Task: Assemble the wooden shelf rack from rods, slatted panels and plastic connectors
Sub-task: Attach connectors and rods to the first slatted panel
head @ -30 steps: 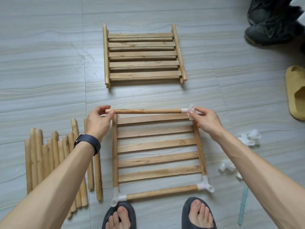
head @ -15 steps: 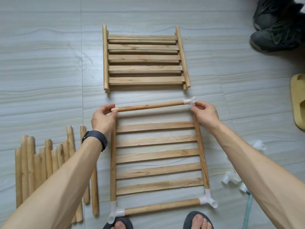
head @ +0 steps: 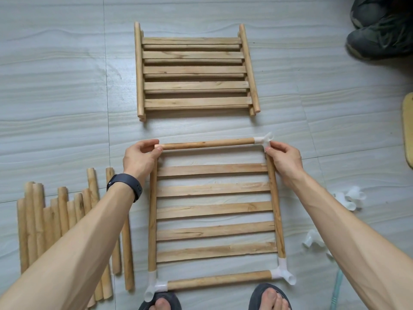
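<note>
Wooden rod (head: 207, 144) in left hand (head: 138, 157), connector (head: 264, 139) in right hand (head: 283, 159), at panel (head: 214, 208) edge

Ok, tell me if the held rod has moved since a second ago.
Yes. The rod has moved up the view, away from the panel's top slat, opening a wider gap between them.

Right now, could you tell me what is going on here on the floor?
A person is framing a slatted panel for the shelf rack. The left hand pinches the bare end of the far rod, while the right hand pinches the white connector on its other end, at the panel's far right corner. The near rod is already fitted across both near corners. Loose rods, spare connectors and stacked panels lie around.
</note>
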### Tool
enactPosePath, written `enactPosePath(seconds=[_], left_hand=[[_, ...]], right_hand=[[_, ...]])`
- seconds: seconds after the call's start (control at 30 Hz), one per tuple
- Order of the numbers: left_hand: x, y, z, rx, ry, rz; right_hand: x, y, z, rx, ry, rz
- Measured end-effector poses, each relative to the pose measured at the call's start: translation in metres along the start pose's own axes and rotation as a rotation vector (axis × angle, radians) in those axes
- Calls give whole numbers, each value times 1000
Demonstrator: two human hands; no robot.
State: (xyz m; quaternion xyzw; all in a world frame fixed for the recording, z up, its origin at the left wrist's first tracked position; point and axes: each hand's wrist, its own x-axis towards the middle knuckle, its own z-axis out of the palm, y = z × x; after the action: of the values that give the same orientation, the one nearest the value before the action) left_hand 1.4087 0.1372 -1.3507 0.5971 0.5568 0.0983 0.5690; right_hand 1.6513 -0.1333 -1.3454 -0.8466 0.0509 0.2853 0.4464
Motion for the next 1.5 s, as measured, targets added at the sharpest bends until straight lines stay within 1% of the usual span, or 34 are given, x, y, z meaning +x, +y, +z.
enactPosePath(seconds=[0.13, 0.2, 0.33, 0.4, 0.47, 0.5, 0.57, 0.67, 0.73, 0.77, 0.83, 0.9, 0.93, 0.97, 1.03, 1.07, 1.1, 1.17, 1.23, 1.27, 1.33, 1.37, 1.43, 1.47, 1.5], left_hand=[[-2, 2, 5, 11, -5, 11], [-1, 4, 7, 13, 2, 15], [0, 8, 8, 11, -5, 25], [0, 10, 9, 34, -1, 41], [-1, 12, 11, 101, 14, 72], [-1, 13, 12, 139, 23, 86], [-2, 14, 14, 181, 32, 106], [-4, 13, 13, 223, 28, 126], [-5, 8, 10, 259, 18, 152], [-8, 6, 10, 297, 18, 171], [-14, 1, 8, 387, 33, 206], [-24, -5, 5, 422, 55, 226], [-30, -9, 4, 432, 56, 236], [-34, -14, 3, 442, 49, 237], [-44, -23, 2, 472, 27, 227], [-49, -26, 3, 486, 16, 222], [-53, -27, 4, 497, 12, 221], [-58, -27, 4, 500, 3, 219], [-61, -24, 2, 496, -28, 192], [-62, -22, 0, 489, -46, 170], [-67, -17, -4, 488, -47, 154], [-72, -14, -6, 518, -26, 178], [-87, -4, -6, 573, 12, 301], [-97, 3, -5, 558, -11, 372], [-107, 10, -3, 518, -84, 417]], right_hand=[[-4, 1, -5, 141, -18, 91], [-7, 0, -6, 152, -14, 98], [-13, 2, -3, 110, 33, 68], [-16, 3, 0, 15, 97, 19], [-22, 4, 1, -110, 146, -5], [-24, 5, 0, -134, 162, -11], [-26, 8, 0, -137, 142, -19], [-35, 6, -9, -64, 46, -10], [-41, 13, -26, -33, 50, 0], [-47, 16, -38, -61, 76, -20], [-62, 25, -71, -225, 151, -70], [-81, 34, -105, -455, 226, -104], [-90, 37, -119, -577, 214, -95], [-99, 41, -129, -709, 172, -47], [-115, 50, -138, -1019, 48, 93], [-123, 56, -138, -1141, -8, 133], [-131, 63, -136, -1224, -41, 146], [-144, 77, -126, -1271, -55, 144], [-151, 87, -118, -1239, -37, 100], [-154, 88, -115, -1184, -14, 76], [-158, 78, -112, -981, 51, 25], [-160, 68, -109, -831, 62, 14], [-163, 46, -99, -510, -5, -21], [-165, 35, -91, -371, -75, -48], [-167, 25, -81, -263, -151, -83]])
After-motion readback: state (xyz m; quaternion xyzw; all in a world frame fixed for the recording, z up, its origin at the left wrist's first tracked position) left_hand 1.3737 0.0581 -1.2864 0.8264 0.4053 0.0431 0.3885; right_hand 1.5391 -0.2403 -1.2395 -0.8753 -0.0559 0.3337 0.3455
